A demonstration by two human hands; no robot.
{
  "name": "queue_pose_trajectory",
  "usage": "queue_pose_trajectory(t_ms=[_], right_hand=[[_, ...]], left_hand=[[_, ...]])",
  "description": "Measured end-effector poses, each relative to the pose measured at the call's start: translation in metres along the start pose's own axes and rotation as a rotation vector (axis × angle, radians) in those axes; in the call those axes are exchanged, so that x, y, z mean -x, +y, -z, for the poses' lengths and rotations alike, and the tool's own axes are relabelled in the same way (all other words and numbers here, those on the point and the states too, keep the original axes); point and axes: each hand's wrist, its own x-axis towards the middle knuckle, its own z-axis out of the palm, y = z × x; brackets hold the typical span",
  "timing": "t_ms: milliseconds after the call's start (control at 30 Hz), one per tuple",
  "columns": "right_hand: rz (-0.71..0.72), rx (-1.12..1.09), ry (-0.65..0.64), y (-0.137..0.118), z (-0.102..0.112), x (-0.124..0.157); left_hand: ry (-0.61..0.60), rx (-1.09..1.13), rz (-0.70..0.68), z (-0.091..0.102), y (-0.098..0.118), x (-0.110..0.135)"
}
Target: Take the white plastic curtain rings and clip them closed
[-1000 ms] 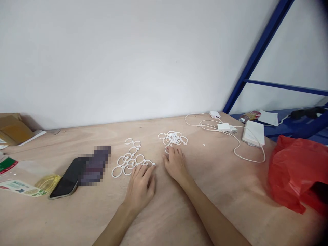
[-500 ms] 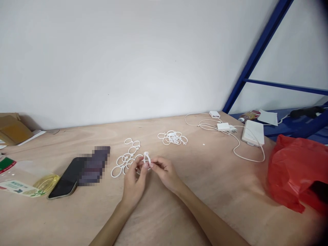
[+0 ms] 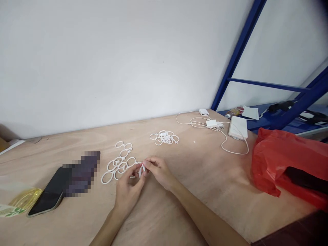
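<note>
A small white ring (image 3: 140, 172) stands on edge between my two hands, just above the wooden table (image 3: 164, 215). My left hand (image 3: 128, 184) is closed on its lower left side with thumb and fingertips. From the right, my right hand (image 3: 158, 171) pinches the ring's top, so part of it is hidden. Several white rings with small knob-like ends (image 3: 107, 177) lie flat in a loose cluster behind and left of my left hand. Farther back lies a second, tangled pile of white rings (image 3: 166, 137).
Left of the rings are a black phone (image 3: 47, 193), a blurred dark patch (image 3: 83, 176) and a clear bag with yellow coils (image 3: 24, 200). A white charger (image 3: 211, 123) with cables and a white box (image 3: 238, 128) sit back right. A red plastic bag (image 3: 269, 157) lies nearer right.
The camera view has turned right, so the things on the table appear shifted left. My right fingers have moved up from the ring's lower side to its top.
</note>
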Motion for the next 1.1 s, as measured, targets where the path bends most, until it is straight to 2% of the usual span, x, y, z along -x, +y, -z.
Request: queue_pose_trajectory(t_ms=[200,367,433,500,567,633,700,800,1100], right_hand=[[0.022,0.114,0.057,0.008,-0.003,0.003],[0.011,0.168,0.031,0.007,-0.001,0.001],[0.078,0.351,0.100,0.008,0.007,-0.002],[0.178,0.634,0.229,0.009,0.021,-0.005],[0.217,0.932,0.346,0.013,0.037,-0.008],[0.136,1.152,0.411,0.018,0.052,-0.010],[0.034,1.267,0.420,0.022,0.061,-0.011],[-0.007,1.329,0.404,0.024,0.063,-0.012],[0.062,1.356,0.447,0.021,0.060,-0.011]], left_hand=[[-0.134,0.108,0.078,-0.003,0.000,0.001],[-0.118,-0.066,-0.045,0.000,-0.004,0.000],[-0.097,-0.146,-0.118,0.000,-0.009,0.000],[-0.088,-0.224,-0.212,0.000,-0.013,-0.001],[-0.098,-0.312,-0.307,0.000,-0.015,-0.001],[-0.109,-0.386,-0.367,-0.001,-0.016,0.000],[-0.110,-0.424,-0.399,-0.002,-0.016,0.002],[-0.093,-0.425,-0.422,-0.003,-0.015,0.003],[-0.063,-0.399,-0.454,-0.004,-0.021,0.002]])
